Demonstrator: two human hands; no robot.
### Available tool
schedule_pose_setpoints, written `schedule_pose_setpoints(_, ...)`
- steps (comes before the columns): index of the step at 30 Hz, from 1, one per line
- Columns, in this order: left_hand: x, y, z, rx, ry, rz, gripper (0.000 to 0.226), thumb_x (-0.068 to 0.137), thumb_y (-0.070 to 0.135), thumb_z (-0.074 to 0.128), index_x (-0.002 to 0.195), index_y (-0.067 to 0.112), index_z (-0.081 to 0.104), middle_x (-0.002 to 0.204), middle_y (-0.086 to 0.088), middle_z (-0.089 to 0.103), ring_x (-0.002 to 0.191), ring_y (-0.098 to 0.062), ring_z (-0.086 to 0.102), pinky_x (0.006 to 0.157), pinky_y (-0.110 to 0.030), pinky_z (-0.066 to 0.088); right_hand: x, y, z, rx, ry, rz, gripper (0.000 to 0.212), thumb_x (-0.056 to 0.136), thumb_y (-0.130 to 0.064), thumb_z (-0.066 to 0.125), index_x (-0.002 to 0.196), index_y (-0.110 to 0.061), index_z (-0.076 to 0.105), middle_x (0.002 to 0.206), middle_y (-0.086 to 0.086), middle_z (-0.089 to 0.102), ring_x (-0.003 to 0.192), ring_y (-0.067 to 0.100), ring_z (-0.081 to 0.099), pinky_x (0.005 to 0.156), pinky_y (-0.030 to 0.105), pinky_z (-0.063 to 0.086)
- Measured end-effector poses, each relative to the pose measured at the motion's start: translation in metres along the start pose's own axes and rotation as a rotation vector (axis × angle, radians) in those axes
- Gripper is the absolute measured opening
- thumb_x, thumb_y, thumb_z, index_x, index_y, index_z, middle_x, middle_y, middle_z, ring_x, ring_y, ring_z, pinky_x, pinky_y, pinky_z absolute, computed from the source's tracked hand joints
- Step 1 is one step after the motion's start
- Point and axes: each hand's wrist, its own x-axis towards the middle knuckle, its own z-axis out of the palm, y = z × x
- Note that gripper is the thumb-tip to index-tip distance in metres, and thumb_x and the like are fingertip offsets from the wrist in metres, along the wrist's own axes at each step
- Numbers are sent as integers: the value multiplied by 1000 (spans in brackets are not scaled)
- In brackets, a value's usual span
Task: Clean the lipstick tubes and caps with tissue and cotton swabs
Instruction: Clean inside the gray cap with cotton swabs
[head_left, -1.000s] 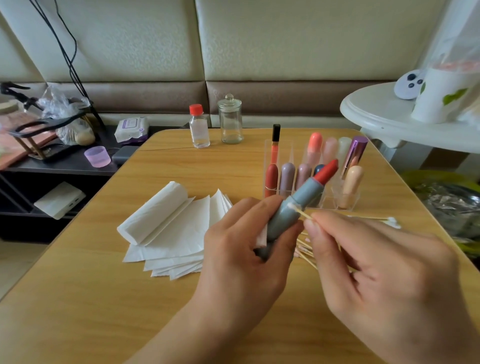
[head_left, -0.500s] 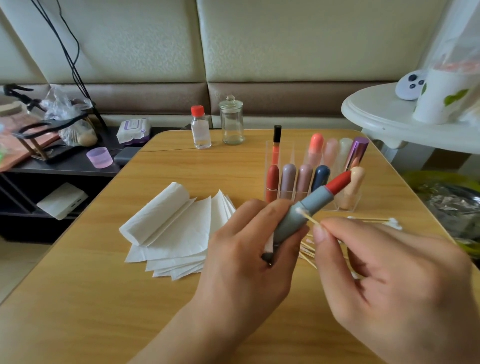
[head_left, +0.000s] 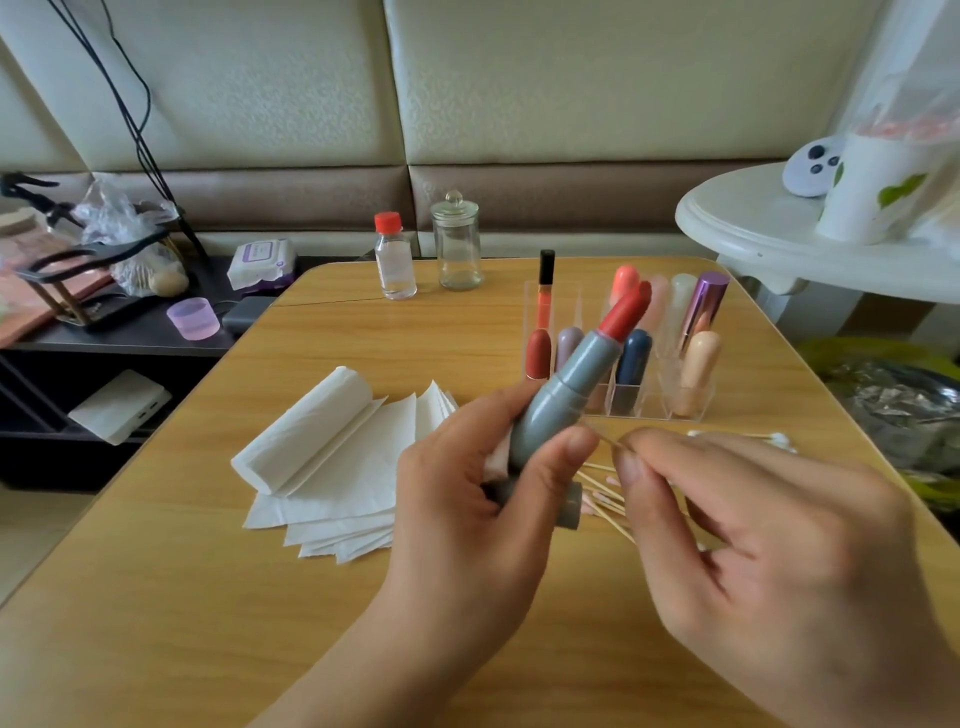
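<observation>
Grey lipstick tube (head_left: 569, 400) gripped in left hand (head_left: 467, 499), 1 cotton swab (head_left: 605, 439) pinched in right hand (head_left: 769, 540).

You're in a home living room: a padded sofa back (head_left: 519, 104) stands behind your wooden table (head_left: 208, 597), beside a cluttered side shelf (head_left: 130, 332).

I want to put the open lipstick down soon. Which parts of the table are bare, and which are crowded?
Bare: the table's near left corner, below the tissues, and the strip between the tissues and the bottle. Crowded: the right side, with the organizer and loose swabs in front of it, under both hands.
</observation>
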Motion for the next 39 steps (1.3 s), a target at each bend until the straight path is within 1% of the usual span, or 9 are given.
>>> schedule_pose_setpoints(4, 3, -4, -1, -279, -137, -222, 19, 87, 38, 59, 84, 20, 67, 60, 5, 51, 50, -9, 50, 45, -16, 35, 0, -1, -2, 56, 65, 34, 23, 93, -13, 60, 80, -4, 77, 58, 5, 61, 42, 21, 47, 50, 25, 35)
schedule_pose_setpoints(7, 6, -9, -1, -436, -221, -310, 35, 88, 37, 57, 90, 1, 57, 67, 2, 51, 50, -7, 48, 45, -17, 33, 1, -3, -2, 63, 78, 40, 21, 93, -14, 60, 85, -4, 77, 63, 4, 65, 45, 18, 49, 53, 22, 37)
schedule_pose_setpoints(13, 5, -10, -1, -581, -295, -339, 52, 82, 52, 68, 100, 4, 59, 77, 0, 53, 54, -7, 47, 48, -20, 34, 1, 0, -2, 50, 64, 41, 22, 94, -15, 59, 86, -4, 77, 64, 4, 66, 44, 20, 51, 53, 24, 39)
schedule_pose_setpoints(21, 3, -7, 1, -590, -367, -331, 39, 89, 52, 60, 104, 16, 66, 66, 7, 50, 52, -6, 38, 48, -21, 28, 1, -2, -1, 50, 33, 13, 24, 96, -18, 59, 85, -7, 78, 62, 8, 66, 45, 27, 53, 42, 37, 43)
schedule_pose_setpoints(26, 0, -7, 4, -622, -412, -367, 55, 93, 49, 54, 95, -6, 47, 67, 6, 46, 51, -6, 38, 48, -24, 24, 1, -1, -4, 83, 48, 52, 23, 95, -16, 60, 85, -7, 78, 62, 3, 65, 43, 21, 50, 50, 27, 38)
schedule_pose_setpoints(31, 0, -5, 2, -694, -410, -377, 37, 93, 46, 52, 89, 10, 55, 70, 6, 49, 50, -7, 36, 48, -22, 25, 4, -1, -5, 84, 55, 84, 21, 93, -14, 60, 84, -5, 77, 60, -5, 56, 47, 12, 41, 55, 18, 35)
schedule_pose_setpoints(34, 3, -5, 2, -637, -393, -369, 43, 90, 48, 58, 91, 6, 55, 72, 4, 49, 51, -6, 40, 48, -20, 27, 5, -3, -6, 76, 70, 83, 19, 92, -12, 61, 87, -5, 78, 61, -3, 58, 53, 14, 44, 59, 15, 35)
schedule_pose_setpoints(36, 3, -6, 3, -623, -382, -364, 45, 88, 48, 62, 96, 4, 56, 71, 7, 51, 52, -3, 47, 48, -18, 32, 8, -7, -8, 63, 80, 76, 20, 93, -11, 60, 85, -5, 77, 61, -6, 49, 61, 16, 43, 62, 14, 33)
schedule_pose_setpoints(39, 2, -6, 4, -610, -365, -345, 31, 85, 45, 67, 97, 17, 64, 70, 6, 51, 53, -3, 51, 48, -15, 34, 12, -9, -11, 39, 80, 72, 21, 92, -10, 60, 80, -5, 76, 67, -12, 36, 63, 17, 40, 63, 15, 31)
